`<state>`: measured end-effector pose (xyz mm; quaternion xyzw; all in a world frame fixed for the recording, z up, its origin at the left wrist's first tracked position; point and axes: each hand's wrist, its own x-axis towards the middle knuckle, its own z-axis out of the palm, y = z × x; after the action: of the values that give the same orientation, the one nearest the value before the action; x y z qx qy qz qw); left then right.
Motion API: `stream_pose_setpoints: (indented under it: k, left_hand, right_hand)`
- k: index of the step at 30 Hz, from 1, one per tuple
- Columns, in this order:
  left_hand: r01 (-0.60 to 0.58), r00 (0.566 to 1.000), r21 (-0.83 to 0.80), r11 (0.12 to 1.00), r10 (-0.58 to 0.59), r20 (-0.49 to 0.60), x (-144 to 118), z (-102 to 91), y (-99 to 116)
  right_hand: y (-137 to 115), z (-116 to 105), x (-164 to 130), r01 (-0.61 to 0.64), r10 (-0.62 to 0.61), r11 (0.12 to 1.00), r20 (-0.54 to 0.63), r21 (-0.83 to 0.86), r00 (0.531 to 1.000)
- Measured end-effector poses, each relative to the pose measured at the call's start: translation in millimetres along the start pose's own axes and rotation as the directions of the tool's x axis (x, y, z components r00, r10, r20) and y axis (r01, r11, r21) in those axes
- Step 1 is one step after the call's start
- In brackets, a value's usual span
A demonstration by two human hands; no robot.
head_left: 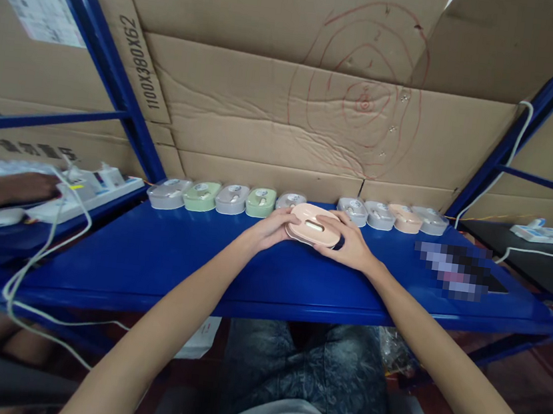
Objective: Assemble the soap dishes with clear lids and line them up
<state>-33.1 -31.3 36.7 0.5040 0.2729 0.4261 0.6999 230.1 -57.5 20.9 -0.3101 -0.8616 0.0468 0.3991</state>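
Between my two hands is a peach-coloured oval plastic box point(315, 224) with a slot-like light strip in its top, held above the blue table. My left hand point(274, 227) grips its left end, thumb on top. The right end is in my right hand point(347, 241), its fingers wrapped around the far and near sides. Behind it, a row of similar boxes lines the back of the table: a grey box point(169, 194), a green box point(202, 196) and several others on the left, and a peach box point(404, 219) among grey ones on the right.
The blue table point(190, 257) backs onto a cardboard wall point(248, 109) between blue posts. A pixelated flat item point(455, 269) lies at right. White cables point(50, 240) hang over the left edge near a power strip point(91, 194). Another person's arm point(6, 194) reaches in at left.
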Motion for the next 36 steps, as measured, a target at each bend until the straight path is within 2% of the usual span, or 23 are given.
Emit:
stream_pose_setpoints:
  k: [6, 10, 14, 17, 20, 23, 25, 28, 31, 34, 36]
  left_hand:
    - [0.051, 0.992, 0.013, 0.999, -0.049, -0.113, 3, -3.6, -3]
    - [0.013, 0.997, -0.006, 1.0, -0.014, -0.072, 4, -5.6, -3]
    - [-0.013, 0.997, 0.003, 1.0, 0.013, -0.081, 5, -6.3, -4]
    - [-0.006, 0.997, 0.024, 1.0, 0.008, -0.079, 6, -5.1, -5]
    - [-0.041, 0.996, 0.014, 0.999, 0.042, -0.076, 7, -3.0, -7]
    - [-0.055, 0.996, 0.019, 0.998, 0.056, -0.066, 8, -1.2, -8]
    - [-0.053, 0.996, 0.031, 0.998, 0.055, -0.067, 8, -0.5, -9]
    - [-0.048, 0.995, 0.027, 0.999, 0.05, -0.082, 7, -0.4, -8]
    - [-0.039, 0.995, -0.005, 0.999, 0.038, -0.09, 7, -2.2, -5]
    - [-0.059, 0.991, -0.055, 0.997, 0.052, -0.121, 6, -4.8, 1]
    - [-0.08, 0.983, -0.107, 0.991, 0.061, -0.171, 5, -6.0, 5]
  right_hand:
    - [0, 4, -1, -0.037, 0.037, 0.999, 0.004, 0.028, 0.999]
    - [3, 8, -2, -0.093, 0.096, 0.994, -0.067, 0.053, 0.993]
    - [10, 11, 0, -0.164, 0.188, 0.969, -0.125, 0.182, 0.974]
    - [16, 11, 4, -0.262, 0.322, 0.885, -0.1, 0.385, 0.941]
    - [19, 10, 6, -0.353, 0.459, 0.735, -0.042, 0.58, 0.887]
    - [19, 8, 8, -0.387, 0.516, 0.629, 0.01, 0.674, 0.856]
    - [18, 8, 8, -0.388, 0.516, 0.604, 0.03, 0.696, 0.856]
    - [18, 10, 8, -0.382, 0.497, 0.63, 0.027, 0.676, 0.867]
    - [21, 7, 9, -0.369, 0.468, 0.74, -0.036, 0.562, 0.883]
    - [27, -1, 6, -0.312, 0.357, 0.908, -0.126, 0.279, 0.926]
    - [33, -8, 2, -0.252, 0.258, 0.965, -0.126, 0.068, 0.958]
